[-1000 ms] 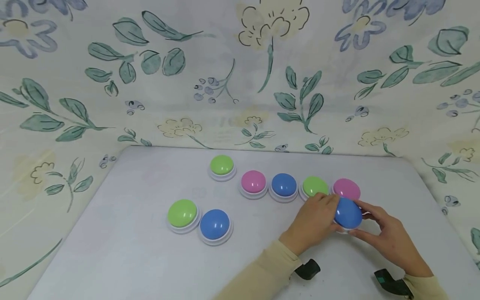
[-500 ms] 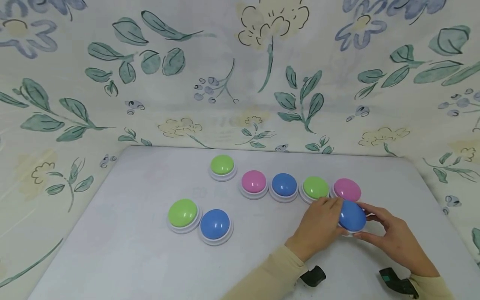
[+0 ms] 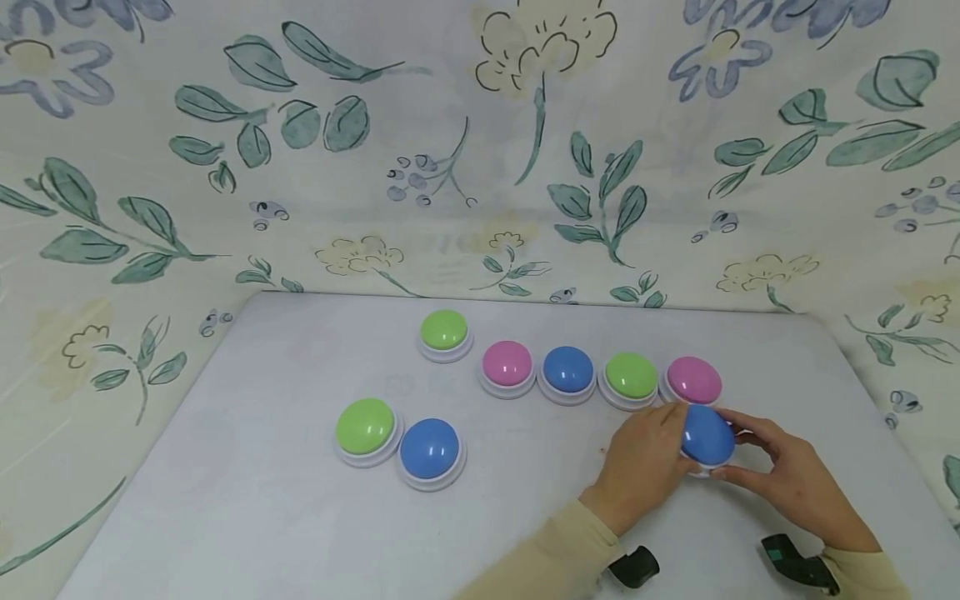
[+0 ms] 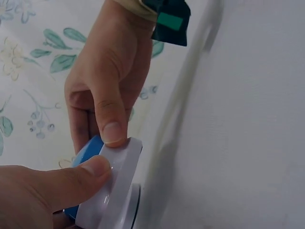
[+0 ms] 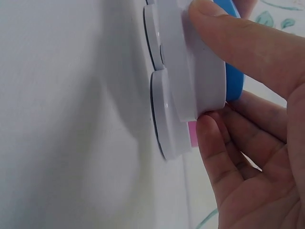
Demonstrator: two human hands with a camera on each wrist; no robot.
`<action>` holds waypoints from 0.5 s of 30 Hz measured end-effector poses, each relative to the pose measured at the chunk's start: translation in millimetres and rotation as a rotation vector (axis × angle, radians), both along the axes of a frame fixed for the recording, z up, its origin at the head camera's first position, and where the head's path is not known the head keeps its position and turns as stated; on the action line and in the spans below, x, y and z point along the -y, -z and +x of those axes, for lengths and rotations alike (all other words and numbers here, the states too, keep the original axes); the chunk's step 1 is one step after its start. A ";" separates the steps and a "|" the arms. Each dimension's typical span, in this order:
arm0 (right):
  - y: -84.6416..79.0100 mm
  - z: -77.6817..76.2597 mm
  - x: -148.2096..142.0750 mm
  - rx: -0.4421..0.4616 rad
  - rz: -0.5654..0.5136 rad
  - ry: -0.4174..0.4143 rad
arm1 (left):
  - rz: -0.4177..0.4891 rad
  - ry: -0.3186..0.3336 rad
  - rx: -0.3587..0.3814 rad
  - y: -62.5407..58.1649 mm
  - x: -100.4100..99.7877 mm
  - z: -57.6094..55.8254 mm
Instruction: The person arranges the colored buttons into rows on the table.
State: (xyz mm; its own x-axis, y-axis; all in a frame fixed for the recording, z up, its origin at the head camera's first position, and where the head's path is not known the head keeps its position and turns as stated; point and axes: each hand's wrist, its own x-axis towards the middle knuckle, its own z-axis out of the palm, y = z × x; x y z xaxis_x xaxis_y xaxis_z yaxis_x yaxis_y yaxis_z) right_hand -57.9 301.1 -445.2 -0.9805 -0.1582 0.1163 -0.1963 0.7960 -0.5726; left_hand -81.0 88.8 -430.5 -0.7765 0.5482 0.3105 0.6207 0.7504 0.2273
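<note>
Both my left hand [image 3: 643,462] and right hand [image 3: 783,471] pinch the glossy blue-domed, white-based round button [image 3: 708,435], just near of the pink-domed white button [image 3: 693,379] at right; uneven finger pressure could tip it.

Blue dome on a white base for the held button [image 3: 708,435]. White bases likewise on the others. Toward the back, left to right: green for the first button [image 3: 443,330], pink for the second button [image 3: 507,363], blue for the third button [image 3: 567,369], green for the fourth button [image 3: 631,374], pink for the fifth button [image 3: 694,379]. Nearer, at left: green for one button [image 3: 364,426], blue for its neighbour [image 3: 431,448]. Plain whitish tabletop [image 3: 225,517]. Off-white backdrop [image 3: 435,50] patterned with blue-grey and pale yellow flowers, dark-lined green leaves, bluish berries. Beige sleeves [image 3: 551,542].
</note>
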 end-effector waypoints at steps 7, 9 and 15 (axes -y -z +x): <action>2.7 1.3 -4.5 0.077 -0.004 -0.002 | 0.022 -0.009 -0.038 8.9 -5.5 4.0; 3.5 1.9 -5.9 0.091 -0.003 0.001 | 0.019 -0.010 -0.057 10.6 -6.8 4.9; 7.7 -0.2 -8.9 0.038 -0.009 -0.009 | -0.011 -0.015 -0.080 14.0 -8.6 5.0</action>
